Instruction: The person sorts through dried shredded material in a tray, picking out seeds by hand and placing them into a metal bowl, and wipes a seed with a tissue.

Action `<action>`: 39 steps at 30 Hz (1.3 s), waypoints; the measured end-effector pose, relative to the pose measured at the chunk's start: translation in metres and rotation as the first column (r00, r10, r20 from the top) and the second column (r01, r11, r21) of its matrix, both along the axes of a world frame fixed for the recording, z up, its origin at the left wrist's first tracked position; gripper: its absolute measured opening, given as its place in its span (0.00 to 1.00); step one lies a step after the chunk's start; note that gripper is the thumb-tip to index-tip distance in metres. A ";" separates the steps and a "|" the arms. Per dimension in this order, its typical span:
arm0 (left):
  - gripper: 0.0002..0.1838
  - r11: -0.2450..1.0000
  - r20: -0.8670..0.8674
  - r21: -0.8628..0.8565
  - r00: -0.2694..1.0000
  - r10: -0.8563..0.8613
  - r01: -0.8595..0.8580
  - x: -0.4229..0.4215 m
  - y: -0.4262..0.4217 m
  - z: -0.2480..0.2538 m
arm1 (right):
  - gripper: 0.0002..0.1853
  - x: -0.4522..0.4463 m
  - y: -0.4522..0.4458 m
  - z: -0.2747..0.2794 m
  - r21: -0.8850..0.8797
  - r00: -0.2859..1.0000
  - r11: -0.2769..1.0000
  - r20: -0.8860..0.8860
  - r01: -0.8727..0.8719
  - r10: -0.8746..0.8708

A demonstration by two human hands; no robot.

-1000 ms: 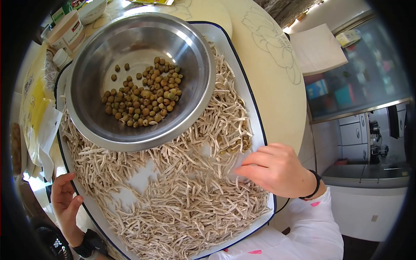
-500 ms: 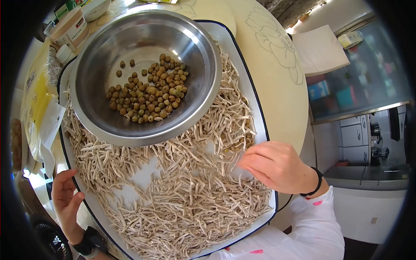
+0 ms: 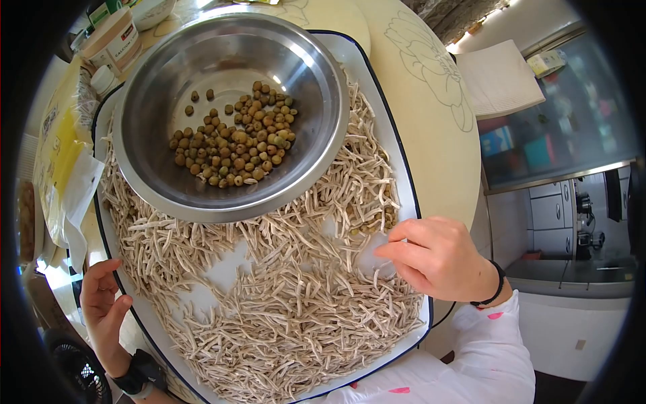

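A white tray with a dark blue rim [image 3: 397,145] is spread with pale dried strips [image 3: 303,330]. On its far part rests a steel bowl [image 3: 229,210] holding several round brown-green balls [image 3: 235,145]. My right hand [image 3: 437,259] is over the tray's right edge, thumb and fingers drawn together; whatever may be between the fingertips is too small to make out. Just beyond it, more small round balls [image 3: 377,221] lie among the strips. My left hand [image 3: 102,303] is beside the tray's left rim, fingers curled but apart from the thumb, holding nothing.
A yellow plastic package [image 3: 57,155] lies left of the tray. A labelled tub [image 3: 114,44], a small white container [image 3: 104,79] and a pale bowl [image 3: 153,13] stand at the back left. The round cream table [image 3: 431,155] extends right.
The bowl and tray sit slightly higher and farther right in view. My right hand has shifted a little, its index finger lifting slightly from the thumb. My left hand looks nearly unchanged.
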State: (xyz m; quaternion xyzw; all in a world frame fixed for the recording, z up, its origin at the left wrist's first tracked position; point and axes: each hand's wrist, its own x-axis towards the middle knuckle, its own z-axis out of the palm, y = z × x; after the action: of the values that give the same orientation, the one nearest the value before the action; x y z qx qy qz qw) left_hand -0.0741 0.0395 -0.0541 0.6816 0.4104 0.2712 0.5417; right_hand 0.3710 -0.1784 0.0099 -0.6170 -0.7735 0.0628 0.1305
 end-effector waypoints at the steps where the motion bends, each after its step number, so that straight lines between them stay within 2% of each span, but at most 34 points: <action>1: 0.35 1.000 -0.005 0.001 1.000 -0.006 0.006 -0.001 0.000 0.000 | 0.10 0.001 0.000 -0.001 0.002 1.000 1.000 0.001 0.001 -0.001; 7: 0.35 1.000 0.005 -0.005 1.000 -0.004 0.004 0.001 0.000 0.000 | 0.09 0.002 -0.004 -0.008 -0.039 0.990 0.997 -0.130 -0.069 0.063; 12: 0.35 1.000 -0.003 -0.007 1.000 0.004 -0.004 0.004 -0.002 0.003 | 0.10 0.001 -0.003 -0.012 -0.081 0.982 0.991 -0.165 -0.106 0.091; 19: 0.35 1.000 -0.016 0.006 1.000 -0.007 0.007 0.001 0.000 0.001 | 0.08 0.000 -0.002 -0.006 -0.174 0.990 0.979 -0.115 -0.104 0.084; 22: 0.35 1.000 -0.019 -0.001 1.000 -0.003 0.003 0.001 -0.001 0.002 | 0.07 0.003 -0.002 -0.004 -0.075 0.989 0.996 -0.144 -0.043 0.032; 25: 0.33 1.000 -0.019 -0.014 1.000 -0.014 0.014 0.002 -0.001 0.003 | 0.07 0.006 0.000 0.011 -0.016 0.963 0.998 -0.260 0.063 -0.065; 28: 0.32 0.999 -0.011 -0.020 0.999 -0.030 0.030 0.007 -0.001 0.008 | 0.08 0.005 0.002 0.028 0.007 0.938 0.999 -0.345 0.049 -0.044; 31: 0.30 0.999 0.023 -0.043 1.000 -0.008 0.009 0.017 -0.006 0.013 | 0.09 0.002 0.004 0.036 -0.134 0.888 0.991 -0.458 -0.017 -0.047; 34: 0.29 0.999 0.043 -0.039 0.999 0.001 0.001 0.022 -0.007 0.014 | 0.10 -0.006 0.011 0.028 -0.049 0.878 0.998 -0.479 -0.044 0.016; 37: 0.29 0.999 0.019 -0.013 0.999 -0.030 0.031 0.019 -0.005 0.014 | 0.12 -0.007 0.014 0.023 0.064 0.929 0.994 -0.357 -0.083 0.101; 39: 0.29 0.999 0.022 -0.018 0.999 -0.027 0.027 0.019 -0.005 0.012 | 0.13 -0.009 0.016 0.024 0.074 0.935 0.994 -0.339 -0.081 0.102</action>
State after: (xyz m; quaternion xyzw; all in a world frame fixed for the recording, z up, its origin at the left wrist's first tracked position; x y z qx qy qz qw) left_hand -0.0548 0.0341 -0.0423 0.6793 0.3975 0.2675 0.5559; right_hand 0.3615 -0.1627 0.0335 -0.5559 -0.7684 0.1523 0.2782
